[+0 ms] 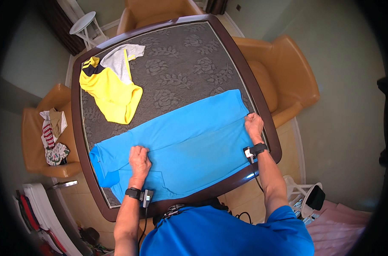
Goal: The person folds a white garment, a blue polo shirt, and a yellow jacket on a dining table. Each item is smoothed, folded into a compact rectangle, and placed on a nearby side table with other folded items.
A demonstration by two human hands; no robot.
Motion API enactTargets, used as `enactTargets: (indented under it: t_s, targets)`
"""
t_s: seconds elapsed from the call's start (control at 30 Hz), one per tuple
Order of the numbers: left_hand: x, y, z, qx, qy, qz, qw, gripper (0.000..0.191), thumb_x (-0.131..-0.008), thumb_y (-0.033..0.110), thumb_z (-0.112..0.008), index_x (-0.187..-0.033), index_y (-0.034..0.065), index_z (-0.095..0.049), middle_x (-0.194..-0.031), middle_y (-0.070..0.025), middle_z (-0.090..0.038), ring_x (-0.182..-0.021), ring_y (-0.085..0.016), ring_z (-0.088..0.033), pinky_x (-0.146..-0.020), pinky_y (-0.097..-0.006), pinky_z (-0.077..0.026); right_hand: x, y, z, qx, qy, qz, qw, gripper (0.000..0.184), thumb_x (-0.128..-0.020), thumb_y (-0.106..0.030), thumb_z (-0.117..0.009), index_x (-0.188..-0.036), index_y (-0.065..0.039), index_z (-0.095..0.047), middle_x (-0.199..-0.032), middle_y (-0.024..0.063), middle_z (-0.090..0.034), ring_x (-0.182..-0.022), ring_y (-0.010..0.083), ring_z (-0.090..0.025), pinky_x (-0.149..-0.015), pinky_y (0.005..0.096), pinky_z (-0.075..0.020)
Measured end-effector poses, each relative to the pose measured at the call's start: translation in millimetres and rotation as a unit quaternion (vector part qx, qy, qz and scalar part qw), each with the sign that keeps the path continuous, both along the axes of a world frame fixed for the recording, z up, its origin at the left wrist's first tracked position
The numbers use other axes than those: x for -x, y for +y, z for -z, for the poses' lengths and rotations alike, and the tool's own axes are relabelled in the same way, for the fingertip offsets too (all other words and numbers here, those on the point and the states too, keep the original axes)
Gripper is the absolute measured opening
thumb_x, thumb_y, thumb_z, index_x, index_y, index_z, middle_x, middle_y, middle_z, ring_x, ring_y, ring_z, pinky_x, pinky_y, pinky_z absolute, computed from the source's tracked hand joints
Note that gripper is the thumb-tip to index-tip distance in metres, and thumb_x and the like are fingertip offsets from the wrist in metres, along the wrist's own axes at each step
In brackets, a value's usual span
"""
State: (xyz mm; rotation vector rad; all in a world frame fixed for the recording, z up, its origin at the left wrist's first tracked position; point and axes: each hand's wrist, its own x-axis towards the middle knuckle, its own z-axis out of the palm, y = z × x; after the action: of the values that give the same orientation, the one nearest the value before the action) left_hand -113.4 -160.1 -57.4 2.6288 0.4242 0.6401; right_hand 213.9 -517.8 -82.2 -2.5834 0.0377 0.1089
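Observation:
A light blue shirt [200, 150] lies lengthwise along the near side of the table, its collar [109, 177] towards the left edge. One long side is folded over, and the flap's edge runs from near the collar to the right end. My left hand [140, 161] has its fingers curled on the cloth near the shoulder end, at that flap's edge. At the other end, my right hand [254, 126] pinches the shirt by its hem near the table's right rim. The fingertips of both hands are partly hidden. Each wrist wears a black strap with a small cabled device.
A yellow, grey and black garment [114, 92] lies crumpled at the table's far left. The table [181, 73] has a dark floral top and brown rim. Tan armchairs [283, 73] surround it; the left one holds clothes [54, 137]. A white stool [83, 24] stands beyond the far-left corner.

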Motion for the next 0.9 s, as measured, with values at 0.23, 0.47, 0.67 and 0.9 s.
enactTargets:
  t_s: [0.23, 0.47, 0.67, 0.9]
  targets:
    - [-9.6, -10.6, -30.4, -0.009, 0.036, 0.014, 0.999, 0.024, -0.076, -0.006, -0.065, -0.098, 0.002, -0.067, -0.091, -0.0124, -0.06, -0.085, -0.032, -0.056, -0.074, -0.0409, -0.047, -7.5, 8.4, -6.7, 0.009, -0.152, -0.083, 0.985, 0.025, -0.08, -0.009, -0.071, -0.104, -0.003, -0.071, -0.08, 0.0092, -0.067, -0.079, 0.0269, -0.067, -0.078, 0.0383, -0.054]
    - [-3.7, -5.6, -9.7, -0.018, 0.055, -0.01, 0.998, 0.026, -0.075, -0.006, -0.065, -0.1, 0.0015, -0.068, -0.092, -0.0121, -0.061, -0.086, -0.032, -0.057, -0.076, -0.0407, -0.049, -21.3, 13.9, -11.7, -0.189, 0.004, -0.027, 0.982, 0.026, -0.08, -0.011, -0.069, -0.104, -0.002, -0.071, -0.083, 0.0066, -0.073, -0.077, 0.016, -0.068, -0.073, 0.0323, -0.0542]
    - [-5.3, 2.9, -13.3, 0.058, 0.033, -0.005, 0.998, 0.013, -0.078, -0.009, -0.065, -0.085, 0.0017, -0.067, -0.084, -0.0111, -0.061, -0.082, -0.032, -0.059, -0.072, -0.0404, -0.05, -23.3, 9.1, -2.7, -0.178, -0.017, -0.024, 0.984, 0.014, -0.08, -0.01, -0.068, -0.09, -0.001, -0.072, -0.076, 0.0072, -0.072, -0.069, 0.0132, -0.066, -0.068, 0.0302, -0.0533]
    - [-5.5, 3.5, -23.7, 0.077, 0.056, -0.014, 0.995, 0.014, -0.079, -0.01, -0.064, -0.087, 0.0016, -0.065, -0.085, -0.0137, -0.064, -0.082, -0.034, -0.06, -0.074, -0.0409, -0.049, 1.8, 16.9, -20.4, -0.013, -0.101, -0.138, 0.985, 0.02, -0.08, -0.01, -0.07, -0.1, -0.006, -0.071, -0.091, 0.0107, -0.066, -0.092, 0.028, -0.064, -0.08, 0.0404, -0.0526]
